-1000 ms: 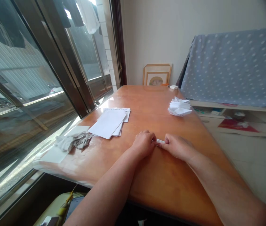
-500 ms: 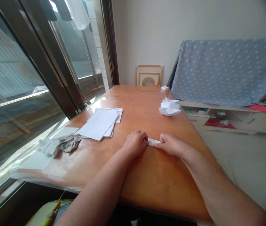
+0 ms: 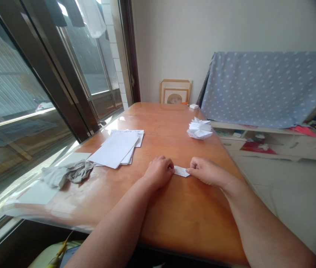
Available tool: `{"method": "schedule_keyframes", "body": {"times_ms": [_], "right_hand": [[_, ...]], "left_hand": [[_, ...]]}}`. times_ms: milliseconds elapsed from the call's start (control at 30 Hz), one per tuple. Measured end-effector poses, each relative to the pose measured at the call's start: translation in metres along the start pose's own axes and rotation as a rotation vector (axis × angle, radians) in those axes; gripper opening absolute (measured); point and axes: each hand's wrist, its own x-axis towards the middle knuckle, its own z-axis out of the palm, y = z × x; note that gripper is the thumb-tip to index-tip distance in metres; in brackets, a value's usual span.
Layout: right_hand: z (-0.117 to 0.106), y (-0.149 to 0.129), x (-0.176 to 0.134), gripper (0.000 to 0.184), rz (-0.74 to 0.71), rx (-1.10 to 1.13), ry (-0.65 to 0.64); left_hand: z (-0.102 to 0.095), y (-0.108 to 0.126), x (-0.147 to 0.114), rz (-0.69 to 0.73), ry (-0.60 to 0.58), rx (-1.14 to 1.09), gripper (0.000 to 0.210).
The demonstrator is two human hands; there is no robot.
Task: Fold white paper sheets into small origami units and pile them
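Paper strip (image 3: 180,171) lay on table (image 3: 171,216) between our left hand (image 3: 160,171) and right hand (image 3: 206,171), each pinching one end, likely to keep it flat. Sheets (image 3: 114,150) lay leftward, folded papers (image 3: 199,129) farther off, seemingly giving us elbow room.

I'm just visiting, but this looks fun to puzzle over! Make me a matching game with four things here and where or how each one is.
1. Small paper piece
2. White sheets
3. Grey cloth
4. Spotted cloth

A. Crumpled on the table
B. Draped, off to the right
C. Lying flat, overlapping
D. Between the left hand and right hand

Pairs: 1-D, 2-C, 3-A, 4-B
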Motion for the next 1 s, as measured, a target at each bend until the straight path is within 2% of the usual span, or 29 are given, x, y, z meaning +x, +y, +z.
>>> {"method": "schedule_keyframes", "body": {"times_ms": [100, 267, 400, 567, 867, 1000], "right_hand": [[0.008, -0.005, 0.002, 0.024, -0.118, -0.007, -0.058], [0.019, -0.005, 0.006, 0.028, -0.104, -0.079, -0.126], [0.02, -0.003, 0.007, 0.033, -0.112, -0.084, -0.121], [0.018, -0.003, 0.007, 0.03, -0.098, -0.079, -0.137], [0.019, 0.0, 0.006, 0.026, -0.108, -0.059, -0.122], [0.019, 0.0, 0.007, 0.026, -0.112, -0.072, -0.118]], "left_hand": [[0.001, -0.002, 0.0, 0.012, 0.003, 0.01, 0.008], [-0.001, -0.001, 0.002, 0.008, -0.002, 0.02, 0.011], [0.002, 0.001, 0.002, -0.022, 0.012, 0.05, 0.016], [0.006, 0.004, 0.002, -0.064, 0.01, 0.091, 0.017], [-0.007, 0.002, -0.002, -0.282, 0.001, 0.111, 0.033], [-0.013, 0.003, -0.003, -0.335, -0.008, 0.116, 0.035]]}}
